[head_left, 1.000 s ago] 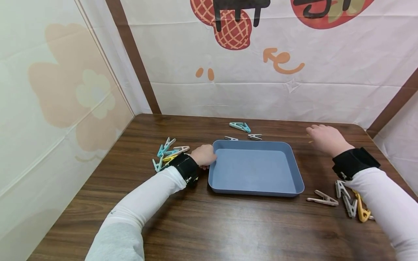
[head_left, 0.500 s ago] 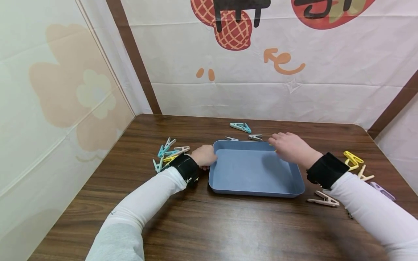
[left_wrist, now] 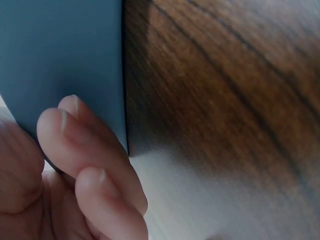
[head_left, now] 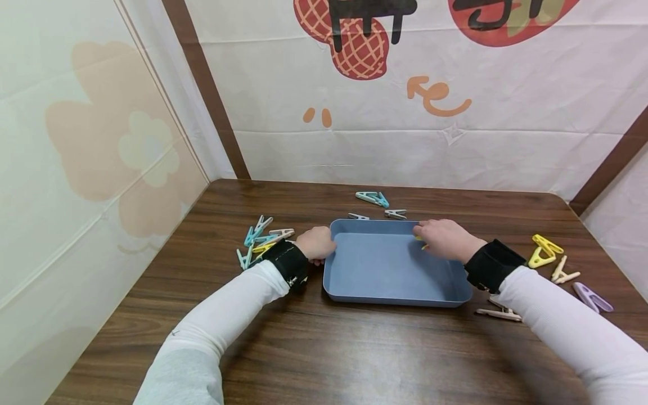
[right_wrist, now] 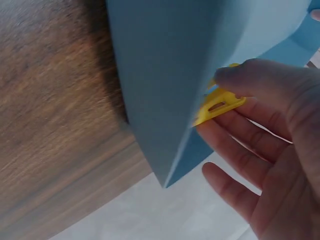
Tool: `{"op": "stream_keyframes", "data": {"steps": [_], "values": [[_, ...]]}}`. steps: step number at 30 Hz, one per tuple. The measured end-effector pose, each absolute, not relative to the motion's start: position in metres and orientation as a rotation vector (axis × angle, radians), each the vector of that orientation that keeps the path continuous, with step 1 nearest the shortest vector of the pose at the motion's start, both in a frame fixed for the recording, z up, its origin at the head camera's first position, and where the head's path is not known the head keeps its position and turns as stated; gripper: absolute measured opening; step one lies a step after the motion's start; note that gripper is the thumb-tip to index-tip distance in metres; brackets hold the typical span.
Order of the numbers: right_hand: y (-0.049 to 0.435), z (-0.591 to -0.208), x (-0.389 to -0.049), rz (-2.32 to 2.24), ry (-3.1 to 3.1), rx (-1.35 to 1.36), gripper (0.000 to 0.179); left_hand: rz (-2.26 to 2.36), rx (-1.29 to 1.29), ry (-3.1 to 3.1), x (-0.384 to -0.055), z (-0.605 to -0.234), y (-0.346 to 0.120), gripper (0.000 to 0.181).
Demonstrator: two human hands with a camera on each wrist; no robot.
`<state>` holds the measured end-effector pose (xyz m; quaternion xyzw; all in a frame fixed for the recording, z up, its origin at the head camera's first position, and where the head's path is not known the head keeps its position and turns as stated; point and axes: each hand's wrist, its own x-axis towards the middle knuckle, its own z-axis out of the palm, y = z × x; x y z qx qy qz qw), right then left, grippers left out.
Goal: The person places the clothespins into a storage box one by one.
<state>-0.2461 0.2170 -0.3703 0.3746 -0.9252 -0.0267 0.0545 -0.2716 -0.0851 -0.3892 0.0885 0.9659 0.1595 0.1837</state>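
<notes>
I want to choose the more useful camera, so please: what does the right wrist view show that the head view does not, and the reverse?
Only the right wrist view: the palm side of the right hand, with thumb and fingers clearly pinching a yellow plastic clothespin.
Only the head view: a pale purple plastic clothespin.
Both: the blue rectangular tray, the brown wood-grain table, the right hand; the yellow plastic clothespin too, but mostly hidden in the head view.

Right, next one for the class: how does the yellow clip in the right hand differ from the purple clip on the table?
The yellow clip is pinched by the right hand; the purple clip lies loose on the table.
The yellow clip is at the blue tray; the purple clip is away to its right.
Fingers partly cover the yellow clip; nothing covers the purple clip.
Both are clips.
</notes>
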Motion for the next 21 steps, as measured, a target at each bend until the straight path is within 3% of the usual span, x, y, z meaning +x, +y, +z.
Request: {"op": "stream_keyframes", "data": {"steps": [21], "values": [[0.2175, -0.3782, -0.2546, -0.150, -2.807, 1.098, 0.008, 0.469, 0.252, 2.714, -0.2711, -0.3885, -0.0857, 0.037]]}}
